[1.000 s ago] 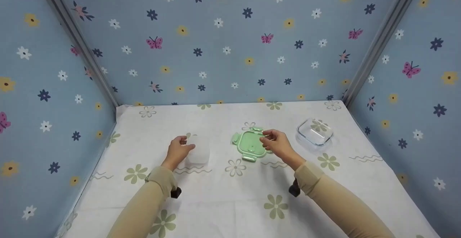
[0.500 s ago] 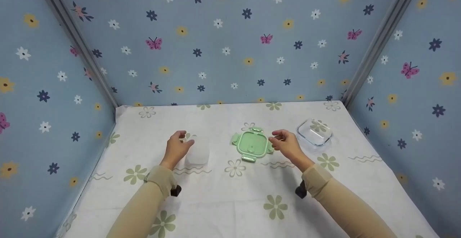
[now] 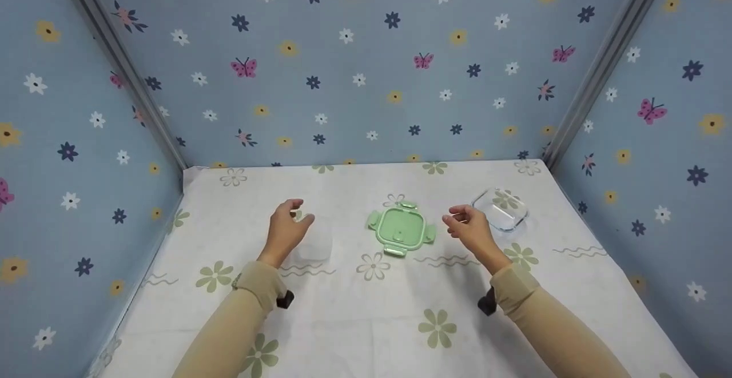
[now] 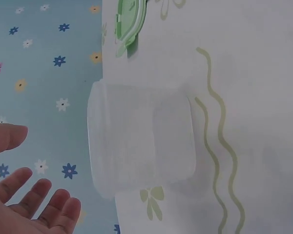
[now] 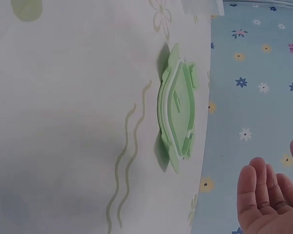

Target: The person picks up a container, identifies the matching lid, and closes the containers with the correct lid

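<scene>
A translucent whitish plastic container (image 3: pixel 318 245) stands on the tablecloth, partly hidden in the head view by my left hand (image 3: pixel 286 230). The left wrist view has that hand with bent, loose fingers (image 4: pixel 31 197), apart from the container and holding nothing. To the right lies a square green lid (image 3: pixel 401 230) with clip flaps on its sides, flat on the cloth. My right hand (image 3: pixel 473 234) hovers between the lid and a clear glass container (image 3: pixel 510 211), covering part of the glass rim. In the right wrist view its fingers (image 5: pixel 246 192) are relaxed, with nothing in them.
A white tablecloth (image 3: pixel 354 309) with green flowers and wavy lines covers the table. Blue flowered panels (image 3: pixel 366 80) rise behind it and at both sides, joined by grey corner posts (image 3: pixel 600 69).
My right hand has moved right, off the lid's right side and toward the glass container. The left hand has shifted slightly forward. Lid and containers stay in place.
</scene>
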A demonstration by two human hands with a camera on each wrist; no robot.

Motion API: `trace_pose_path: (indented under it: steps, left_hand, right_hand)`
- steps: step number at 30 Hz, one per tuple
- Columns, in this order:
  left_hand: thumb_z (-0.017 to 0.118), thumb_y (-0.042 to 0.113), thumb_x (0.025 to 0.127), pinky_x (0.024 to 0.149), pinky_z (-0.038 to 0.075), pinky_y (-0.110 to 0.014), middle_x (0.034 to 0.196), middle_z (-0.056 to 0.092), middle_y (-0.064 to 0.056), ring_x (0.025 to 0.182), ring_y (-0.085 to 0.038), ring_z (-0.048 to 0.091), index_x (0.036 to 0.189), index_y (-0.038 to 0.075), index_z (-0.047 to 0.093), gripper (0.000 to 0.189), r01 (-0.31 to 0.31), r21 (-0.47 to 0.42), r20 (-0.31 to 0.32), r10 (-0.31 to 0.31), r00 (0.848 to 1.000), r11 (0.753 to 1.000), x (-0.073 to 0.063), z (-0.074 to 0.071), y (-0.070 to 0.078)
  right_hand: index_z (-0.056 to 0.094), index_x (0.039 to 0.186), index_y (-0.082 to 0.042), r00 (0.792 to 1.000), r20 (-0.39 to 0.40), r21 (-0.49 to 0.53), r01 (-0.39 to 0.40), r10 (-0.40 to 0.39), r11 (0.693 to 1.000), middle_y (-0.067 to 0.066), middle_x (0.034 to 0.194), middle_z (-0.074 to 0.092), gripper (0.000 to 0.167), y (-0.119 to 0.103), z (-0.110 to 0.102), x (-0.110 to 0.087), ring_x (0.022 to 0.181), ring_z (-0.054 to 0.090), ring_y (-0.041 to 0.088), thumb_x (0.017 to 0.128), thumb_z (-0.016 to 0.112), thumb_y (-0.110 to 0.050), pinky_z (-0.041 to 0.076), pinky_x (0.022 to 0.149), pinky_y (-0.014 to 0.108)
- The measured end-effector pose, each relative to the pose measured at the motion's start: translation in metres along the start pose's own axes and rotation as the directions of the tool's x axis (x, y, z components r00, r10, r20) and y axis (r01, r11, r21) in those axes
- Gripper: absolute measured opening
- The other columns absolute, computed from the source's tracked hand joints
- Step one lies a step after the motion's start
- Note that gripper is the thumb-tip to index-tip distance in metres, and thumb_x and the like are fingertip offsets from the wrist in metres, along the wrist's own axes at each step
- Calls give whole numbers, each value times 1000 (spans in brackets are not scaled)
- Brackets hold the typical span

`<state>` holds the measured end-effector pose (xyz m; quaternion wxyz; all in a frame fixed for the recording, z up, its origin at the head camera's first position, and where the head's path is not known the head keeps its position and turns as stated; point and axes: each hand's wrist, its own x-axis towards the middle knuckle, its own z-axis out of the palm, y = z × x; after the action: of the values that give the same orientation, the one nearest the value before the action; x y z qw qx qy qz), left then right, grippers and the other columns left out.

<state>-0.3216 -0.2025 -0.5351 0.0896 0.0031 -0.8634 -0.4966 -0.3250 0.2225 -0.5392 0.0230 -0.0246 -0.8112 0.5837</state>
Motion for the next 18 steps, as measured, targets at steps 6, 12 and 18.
trace_pose_path:
  steps: [6, 12, 18]
  left_hand:
    - [73, 11, 100, 119, 47, -59, 147, 59, -32, 135, -49, 58, 144, -10, 58, 51, -59, -13, -10, 59, 998, 998, -2, 7, 11]
    - [74, 13, 100, 119, 48, -58, 147, 60, -29, 136, -47, 58, 145, -8, 59, 51, -67, -26, 3, 67, 998, 997, -3, 16, 20]
    - [74, 14, 100, 116, 50, -58, 146, 61, -27, 133, -45, 59, 144, -5, 61, 50, -73, -34, 10, 74, 997, 997, -6, 25, 26]
  right_hand:
    - [65, 127, 9, 999, -41, -19, 0, -1, 1000, 9, 98, 72, 33, 5, -11, 3, 75, 69, 8, 103, 73, -12, 60, 68, 18]
    - [64, 127, 9, 997, -78, -46, -19, 15, 999, 6, 96, 70, 33, 11, -24, 4, 73, 66, 6, 103, 73, -12, 59, 67, 17]
    - [64, 128, 9, 993, -111, -53, -38, 32, 998, 3, 94, 69, 35, 19, -36, 6, 73, 66, 4, 104, 73, -15, 59, 67, 17]
